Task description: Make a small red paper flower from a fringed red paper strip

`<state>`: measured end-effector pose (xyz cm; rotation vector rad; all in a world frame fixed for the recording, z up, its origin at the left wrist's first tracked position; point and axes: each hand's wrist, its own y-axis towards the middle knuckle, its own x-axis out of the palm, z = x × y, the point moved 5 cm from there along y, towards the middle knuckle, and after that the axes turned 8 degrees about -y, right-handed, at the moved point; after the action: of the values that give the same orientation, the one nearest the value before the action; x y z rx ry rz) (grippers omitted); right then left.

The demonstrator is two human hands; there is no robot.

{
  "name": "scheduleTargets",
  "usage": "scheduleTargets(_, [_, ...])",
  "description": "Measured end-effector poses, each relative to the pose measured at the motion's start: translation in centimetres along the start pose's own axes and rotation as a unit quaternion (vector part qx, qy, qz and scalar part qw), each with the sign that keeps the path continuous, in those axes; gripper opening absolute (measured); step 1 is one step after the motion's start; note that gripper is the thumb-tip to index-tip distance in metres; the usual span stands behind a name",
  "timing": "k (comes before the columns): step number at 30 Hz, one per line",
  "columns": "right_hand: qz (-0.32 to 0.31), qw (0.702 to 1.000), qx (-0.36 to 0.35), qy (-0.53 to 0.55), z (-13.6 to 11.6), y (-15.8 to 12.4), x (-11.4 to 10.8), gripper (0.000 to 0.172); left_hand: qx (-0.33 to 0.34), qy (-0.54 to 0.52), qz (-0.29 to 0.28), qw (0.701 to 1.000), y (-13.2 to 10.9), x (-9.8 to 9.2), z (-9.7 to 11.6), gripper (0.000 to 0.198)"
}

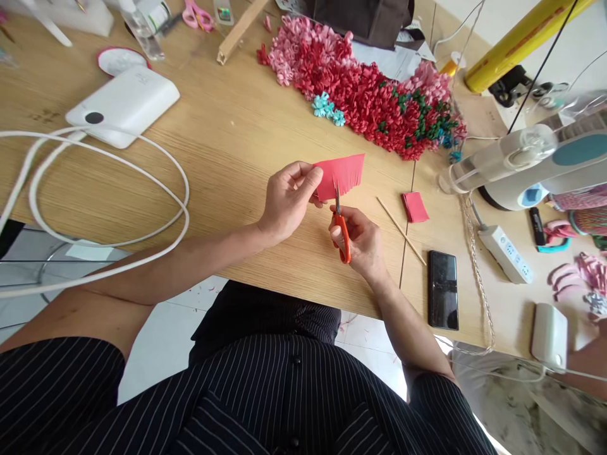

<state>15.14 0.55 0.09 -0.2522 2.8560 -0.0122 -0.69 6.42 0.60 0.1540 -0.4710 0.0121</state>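
My left hand [289, 196] pinches the left end of a red paper strip [339, 174] between thumb and fingers, above the wooden table. Narrow slits run along the strip's lower edge, making a fringe toward its right end. My right hand [363, 243] is closed round the orange handles of a small pair of scissors [345, 237]. Their blades point up and meet the strip's lower edge beside the fringe. To the right lie a thin wooden stick [402, 231] and a small stack of red squares [415, 207].
A heap of red, pink and green paper flowers [370, 88] spreads along the back. A black phone [442, 289] and a power strip [505, 254] lie to the right. A white power bank [123, 104] with looped cable is at left. Another person's arm [588, 360] shows at far right.
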Motion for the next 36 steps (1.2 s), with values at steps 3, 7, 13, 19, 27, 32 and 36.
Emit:
scheduleTargets(3, [-0.007, 1.0, 0.002, -0.011, 0.19, -0.06, 0.09, 0.068, 0.014, 0.01, 0.019, 1.0, 0.63, -0.5, -0.11, 0.045])
scheduleTargets(7, [-0.012, 1.0, 0.01, -0.02, 0.22, -0.07, 0.16, 0.069, 0.029, 0.014, 0.022, 0.999, 1.06, -0.84, -0.35, 0.047])
scheduleTargets(13, [-0.014, 1.0, 0.021, -0.017, 0.26, 0.0, 0.25, 0.071, 0.023, 0.006, 0.009, 1.0, 1.13, -0.77, -0.49, 0.052])
scheduleTargets(19, [-0.008, 1.0, 0.02, 0.004, 0.19, 0.05, 0.27, 0.07, 0.001, 0.02, 0.003, 1.0, 0.76, -0.52, -0.46, 0.051])
scheduleTargets(27, [0.0, 1.0, 0.027, 0.012, -0.14, 0.02, 0.25, 0.069, -0.006, 0.025, -0.003, 1.0, 0.33, -0.29, -0.42, 0.049])
scheduleTargets(32, [0.0, 1.0, 0.021, 0.02, -0.14, 0.0, 0.26, 0.069, -0.004, 0.022, -0.008, 1.0, 0.24, -0.17, -0.28, 0.048])
scheduleTargets(36, [0.0, 1.0, 0.025, 0.017, -0.23, -0.01, 0.31, 0.069, -0.004, 0.026, -0.004, 1.0, 0.29, -0.26, -0.32, 0.048])
